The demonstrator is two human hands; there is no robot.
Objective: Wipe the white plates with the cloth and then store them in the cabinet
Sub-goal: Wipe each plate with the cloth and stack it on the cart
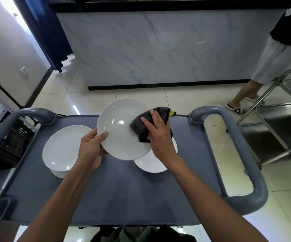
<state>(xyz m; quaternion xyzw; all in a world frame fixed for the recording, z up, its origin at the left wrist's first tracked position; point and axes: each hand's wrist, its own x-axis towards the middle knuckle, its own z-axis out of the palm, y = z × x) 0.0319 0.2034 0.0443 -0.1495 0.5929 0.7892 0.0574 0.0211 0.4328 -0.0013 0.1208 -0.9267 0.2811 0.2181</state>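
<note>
My left hand (92, 145) grips the near-left rim of a white plate (118, 131), held tilted above the grey cart top (116, 193). My right hand (158, 133) presses a dark grey cloth (141, 128) with a yellow tag against the plate's right side. Another white plate (150, 163) lies on the cart under the held one, mostly hidden by it and my right wrist. A short stack of white plates (62, 147) rests on the cart at the left.
The cart has grey loop handles at left (34, 112) and right (242, 145). Beyond it stands a marble-patterned counter (167, 49). A steel trolley (281, 123) is at the right, with a person's leg in a sandal (237, 105) beside it. A black crate (10, 145) sits at the left.
</note>
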